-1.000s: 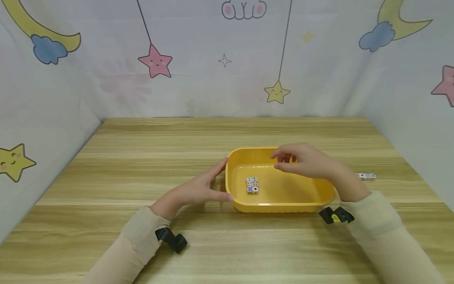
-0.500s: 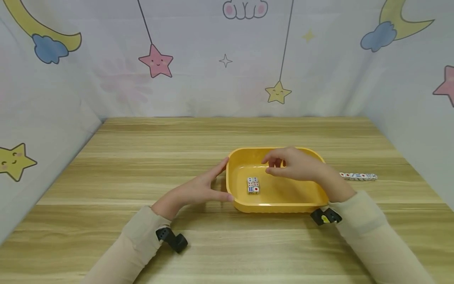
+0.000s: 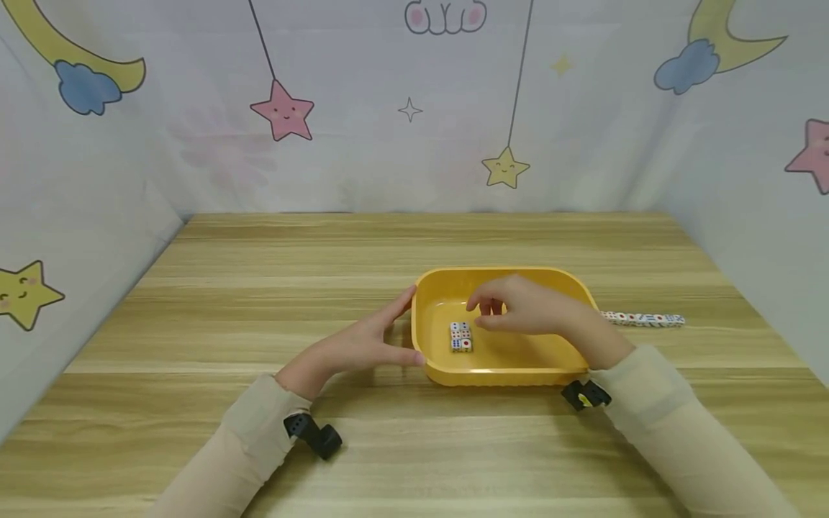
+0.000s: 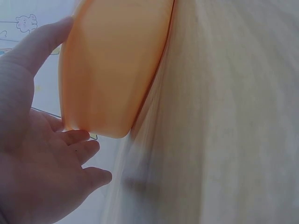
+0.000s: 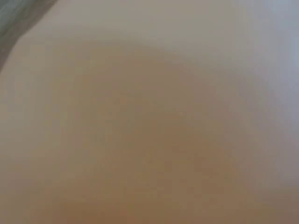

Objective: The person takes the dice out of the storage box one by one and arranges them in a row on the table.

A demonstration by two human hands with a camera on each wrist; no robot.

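Our spread left hand (image 3: 359, 349) touches the yellow tray (image 3: 508, 375) while our right hand (image 3: 521, 306), loosely curved, seemingly unladen, hangs closer to the dice (image 3: 461, 337) inside, which lie just to its left

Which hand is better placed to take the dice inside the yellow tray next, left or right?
Probably the right hand: it hovers over the yellow tray, close to the dice. The left hand touches the tray's left end from outside, with the wall between it and the dice.
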